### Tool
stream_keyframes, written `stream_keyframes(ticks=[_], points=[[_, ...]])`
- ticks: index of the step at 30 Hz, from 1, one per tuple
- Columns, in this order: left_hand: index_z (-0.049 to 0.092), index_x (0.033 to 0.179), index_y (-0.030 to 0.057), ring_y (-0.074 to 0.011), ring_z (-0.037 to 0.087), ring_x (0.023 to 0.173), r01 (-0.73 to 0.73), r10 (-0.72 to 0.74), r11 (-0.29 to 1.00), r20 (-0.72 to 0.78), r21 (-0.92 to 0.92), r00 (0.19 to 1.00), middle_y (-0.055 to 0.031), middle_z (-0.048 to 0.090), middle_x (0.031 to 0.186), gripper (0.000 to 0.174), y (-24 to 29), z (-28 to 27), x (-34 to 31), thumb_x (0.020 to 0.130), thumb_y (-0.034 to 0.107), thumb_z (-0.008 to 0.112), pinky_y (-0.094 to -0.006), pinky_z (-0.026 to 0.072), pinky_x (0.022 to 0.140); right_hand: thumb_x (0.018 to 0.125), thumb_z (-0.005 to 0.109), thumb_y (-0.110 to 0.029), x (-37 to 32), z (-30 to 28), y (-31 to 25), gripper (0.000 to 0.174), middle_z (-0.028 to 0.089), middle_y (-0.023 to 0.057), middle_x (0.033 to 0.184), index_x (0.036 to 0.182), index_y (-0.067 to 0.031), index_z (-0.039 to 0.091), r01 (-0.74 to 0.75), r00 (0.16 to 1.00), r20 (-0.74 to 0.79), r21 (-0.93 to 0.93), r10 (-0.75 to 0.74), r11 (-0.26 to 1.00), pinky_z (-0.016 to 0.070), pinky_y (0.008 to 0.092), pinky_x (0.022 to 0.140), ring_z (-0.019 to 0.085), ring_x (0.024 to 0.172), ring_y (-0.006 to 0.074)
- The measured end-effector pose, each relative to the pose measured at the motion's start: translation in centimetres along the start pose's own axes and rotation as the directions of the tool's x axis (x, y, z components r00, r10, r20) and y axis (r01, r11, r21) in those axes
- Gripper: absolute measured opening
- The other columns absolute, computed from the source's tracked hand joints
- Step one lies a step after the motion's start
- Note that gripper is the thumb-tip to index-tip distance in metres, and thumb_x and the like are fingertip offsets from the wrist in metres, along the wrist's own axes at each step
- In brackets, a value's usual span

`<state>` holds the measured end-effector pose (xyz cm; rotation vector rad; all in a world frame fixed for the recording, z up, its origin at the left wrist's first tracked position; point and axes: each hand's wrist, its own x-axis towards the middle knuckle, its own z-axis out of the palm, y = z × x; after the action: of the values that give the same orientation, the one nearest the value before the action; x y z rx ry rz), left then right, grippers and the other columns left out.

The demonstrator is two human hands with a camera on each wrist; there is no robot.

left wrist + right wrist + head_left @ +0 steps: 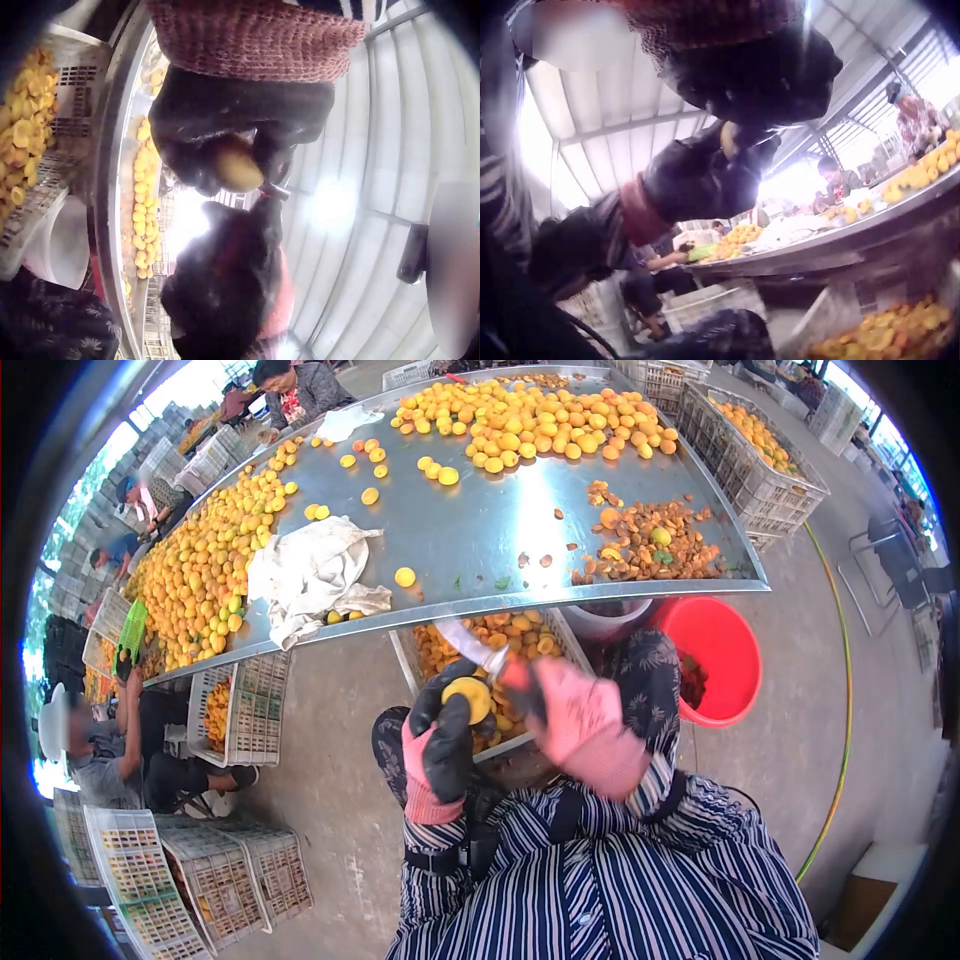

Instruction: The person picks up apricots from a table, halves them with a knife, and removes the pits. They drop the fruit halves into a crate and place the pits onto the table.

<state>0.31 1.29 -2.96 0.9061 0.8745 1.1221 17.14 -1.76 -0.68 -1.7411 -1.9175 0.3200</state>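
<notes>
In a pink glove with black coating, my left hand [440,745] pinches a yellow apricot [467,700], its round face turned up in the head view. My right hand [585,725], gloved alike and a little blurred, grips the red handle of a knife [492,658] whose curved blade points up and left, close to the fruit. Beneath both hands stands a crate [405,660] of apricot halves. In the left wrist view the apricot [238,166] sits between the black fingers of my left hand [240,124], facing my right hand [225,281].
A metal table [480,520] ahead bears apricot piles, a white cloth [315,575] and a heap of brown scraps [660,545]. A red bucket [735,660] stands right of my knees, beside a white bucket [605,622]. Other people sit around the table's left side.
</notes>
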Motion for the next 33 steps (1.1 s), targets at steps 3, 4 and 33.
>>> stream_keyframes(ticks=[3,4,33], points=[[0.047,0.127,-0.0019,-0.0153,0.06,0.081,-0.183,0.185,0.982,-0.053,0.035,0.981,-0.0102,0.061,0.105,0.049,1.0,0.4,-0.2,0.092,0.031,0.056,-0.0267,0.0496,0.07,0.076,0.063,-0.011,1.6,-0.4,3.4,0.037,0.062,0.0151,0.092,0.109,-0.0019,0.049,-0.201,0.969,-0.118,0.144,0.219,0.969,0.0494,0.0398,0.071,0.062,0.086,0.0325],[0.049,0.125,-0.0027,-0.0175,0.061,0.089,-0.158,0.158,0.987,-0.002,-0.004,0.987,-0.012,0.062,0.106,0.058,0.9,-0.4,0.0,0.087,0.039,0.061,-0.0293,0.0504,0.079,0.076,0.063,-0.011,1.3,-0.3,3.3,0.037,0.062,0.0151,0.092,0.109,-0.0019,0.049,-0.197,0.971,-0.108,0.151,0.215,0.969,0.0494,0.0398,0.071,0.062,0.086,0.0325],[0.043,0.131,-0.0018,-0.0228,0.062,0.093,-0.139,0.15,0.974,0.055,-0.179,0.987,-0.016,0.058,0.114,0.061,-0.2,0.5,-0.8,0.086,0.035,0.062,-0.0325,0.0517,0.078,0.082,0.057,-0.01,-2.8,0.8,0.6,0.034,0.062,0.0196,0.092,0.114,0.0004,0.055,-0.142,0.945,0.304,0.72,-0.124,0.68,0.047,0.0348,0.076,0.062,0.089,0.0316]])
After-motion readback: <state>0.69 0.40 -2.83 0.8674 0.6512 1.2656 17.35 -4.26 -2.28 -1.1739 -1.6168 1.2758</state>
